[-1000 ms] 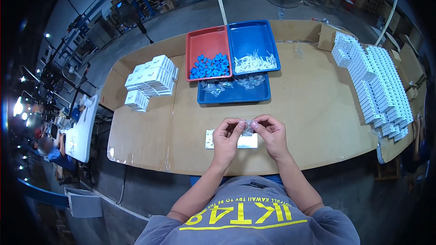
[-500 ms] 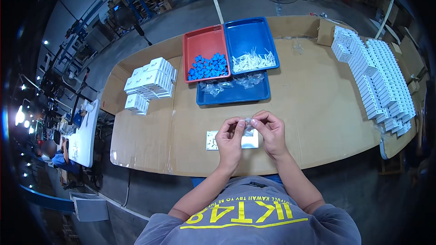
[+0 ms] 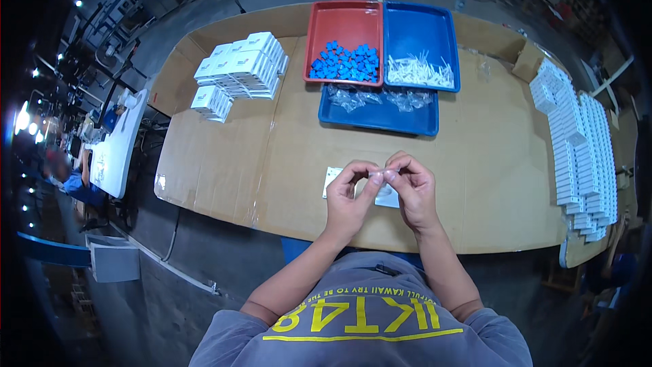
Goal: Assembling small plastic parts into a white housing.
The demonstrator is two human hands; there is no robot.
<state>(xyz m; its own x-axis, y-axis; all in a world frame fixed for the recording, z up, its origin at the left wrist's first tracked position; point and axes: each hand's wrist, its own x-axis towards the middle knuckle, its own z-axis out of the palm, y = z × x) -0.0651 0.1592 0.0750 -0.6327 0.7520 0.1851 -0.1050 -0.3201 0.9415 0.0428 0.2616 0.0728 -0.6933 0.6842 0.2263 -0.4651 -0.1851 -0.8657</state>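
My left hand [image 3: 350, 198] and my right hand [image 3: 416, 196] meet over the near middle of the table. Thumbs and fingertips of both are pinched on a small clear plastic bag [image 3: 383, 175], mostly covered by the fingers. Beneath them a flat white piece [image 3: 331, 178] lies on the cardboard, partly hidden by my hands; its kind is unclear. Beyond stands a blue tray [image 3: 380, 127] of clear plastic bags [image 3: 353, 97]. Resting over its far edge are a red tray [image 3: 346, 20] of small blue parts [image 3: 345, 62] and another blue tray [image 3: 419, 27] with thin white pieces [image 3: 420, 71].
White boxes [image 3: 244, 64] are stacked at the left of the cardboard-covered table [image 3: 210, 156]. Long rows of white boxes [image 3: 584, 156] line the right side. A raised cardboard edge [image 3: 285, 22] borders the far side. Away to the left, a person sits by a white table [image 3: 122, 149].
The view has shifted, so the table and trays sit higher and further right in it. My fingertips have drawn closer together on the plastic bag.
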